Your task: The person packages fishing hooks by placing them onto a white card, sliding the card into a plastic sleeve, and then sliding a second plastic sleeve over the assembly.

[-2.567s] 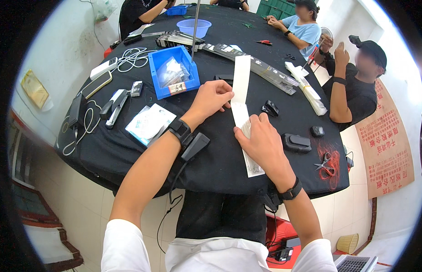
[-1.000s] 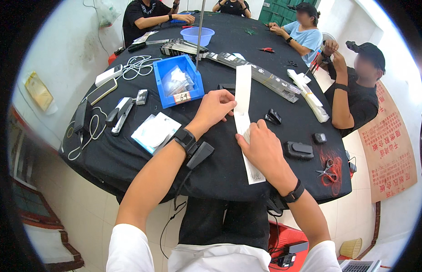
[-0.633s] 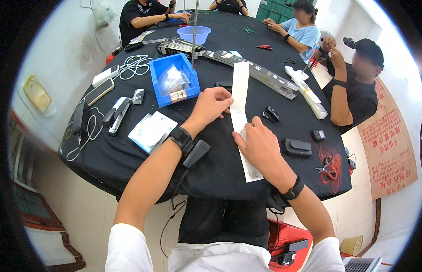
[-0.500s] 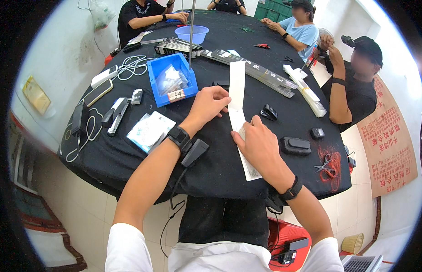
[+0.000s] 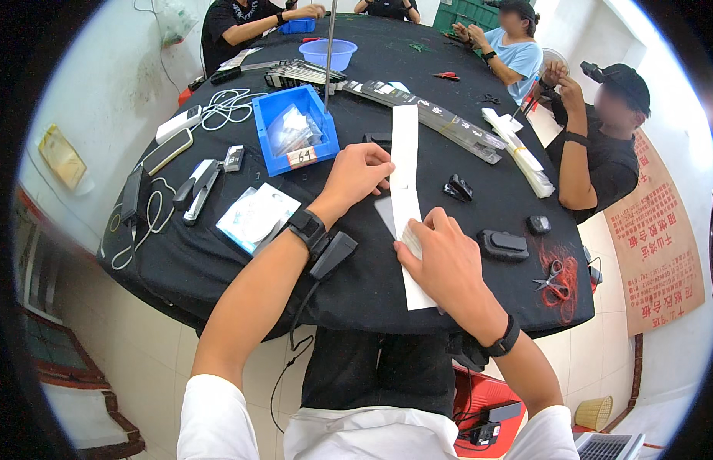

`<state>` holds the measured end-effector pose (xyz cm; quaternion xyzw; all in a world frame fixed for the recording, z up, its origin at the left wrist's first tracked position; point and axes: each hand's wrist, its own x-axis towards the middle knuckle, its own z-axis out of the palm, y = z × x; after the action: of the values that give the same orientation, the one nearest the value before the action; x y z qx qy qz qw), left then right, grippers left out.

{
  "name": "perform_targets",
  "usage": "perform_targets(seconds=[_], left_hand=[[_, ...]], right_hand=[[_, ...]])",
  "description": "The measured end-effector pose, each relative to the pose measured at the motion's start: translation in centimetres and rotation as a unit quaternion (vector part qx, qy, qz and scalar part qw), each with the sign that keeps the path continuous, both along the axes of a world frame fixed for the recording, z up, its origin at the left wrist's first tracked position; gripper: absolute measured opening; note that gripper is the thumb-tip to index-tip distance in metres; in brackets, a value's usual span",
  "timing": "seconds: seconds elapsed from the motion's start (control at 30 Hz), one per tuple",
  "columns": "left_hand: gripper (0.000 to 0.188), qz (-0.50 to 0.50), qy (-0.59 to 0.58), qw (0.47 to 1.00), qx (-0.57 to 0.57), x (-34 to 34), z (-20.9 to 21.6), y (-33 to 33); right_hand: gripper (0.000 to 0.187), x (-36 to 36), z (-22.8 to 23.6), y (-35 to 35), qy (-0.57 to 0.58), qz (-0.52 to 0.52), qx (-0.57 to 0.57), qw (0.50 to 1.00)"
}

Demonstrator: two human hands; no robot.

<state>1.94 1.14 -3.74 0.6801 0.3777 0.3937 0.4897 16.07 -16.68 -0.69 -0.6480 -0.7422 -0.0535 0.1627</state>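
A long white paper strip stands out from me over the black table, with a crease across its middle. At its left edge, above the crease, the fingertips of my left hand pinch together on it. My right hand grips the lower half, thumb on the left side and fingers curled over the top. From under the strip, left of my right thumb, pokes a corner of a clear plastic sleeve; the rest of it is hidden.
Left of my hands are a blue bin with small plastic bags, a stapler and a white-and-blue packet. On the right lie a black case, scissors and red thread. Packed sleeves lie beyond. Several people sit around.
The strip's lower end has swung slightly left, and a corner of the clear sleeve now shows beneath it. My right hand has shifted a little, still gripping the strip.
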Motion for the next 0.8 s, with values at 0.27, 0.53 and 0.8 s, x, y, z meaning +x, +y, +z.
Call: perform_targets(seconds=[0.27,0.53,0.8], left_hand=[[0.02,0.045,0.05,0.995,0.079,-0.1,-0.3,0.6],[0.026,0.112,0.162,0.96,0.2,0.0,-1.0,0.7],[0.025,0.118,0.138,0.965,0.187,-0.3,-0.6,0.6]], right_hand=[[0.04,0.7,0.8,-4.2,-0.003,0.059,-0.019,0.998],[0.068,1.7,2.6,-7.8,-0.028,0.058,-0.087,0.994],[0.06,2.9,2.2,-9.8,-0.008,0.047,-0.1,0.994]])
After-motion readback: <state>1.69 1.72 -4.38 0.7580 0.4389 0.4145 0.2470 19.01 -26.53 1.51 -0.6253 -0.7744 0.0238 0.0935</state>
